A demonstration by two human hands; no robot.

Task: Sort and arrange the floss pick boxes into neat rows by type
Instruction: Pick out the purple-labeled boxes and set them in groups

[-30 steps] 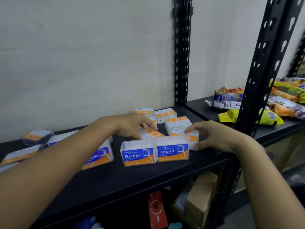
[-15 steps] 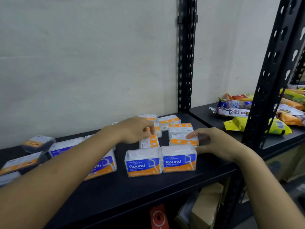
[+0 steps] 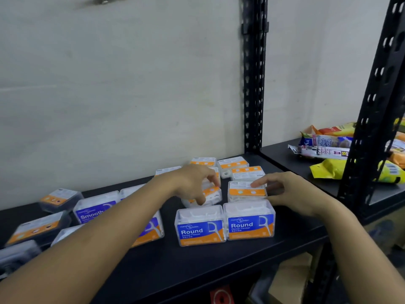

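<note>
Close to the front edge of the black shelf stand two clear boxes, side by side and touching. Both say "Round" on a blue and orange label: the left Round box and the right Round box. To their left stands a Smooth box. The left arm hides part of the other boxes near it.

Just behind the Round boxes are the two hands, a little apart from each other. The left hand has its thumb and fingers curled round a tilted box with an orange label (it leans and does not sit flat). The right hand has its pointer finger on top of a flat box, which lies right behind the right Round box. Its thumb is near the right side of that box, but I cannot tell if the hand is holding it or only touching it.

Farther back, near the back right corner of the shelf, more orange-topped boxes lie flat. Toward the left end lie dark boxes. Past the black post, the next shelf holds snack bags.
</note>
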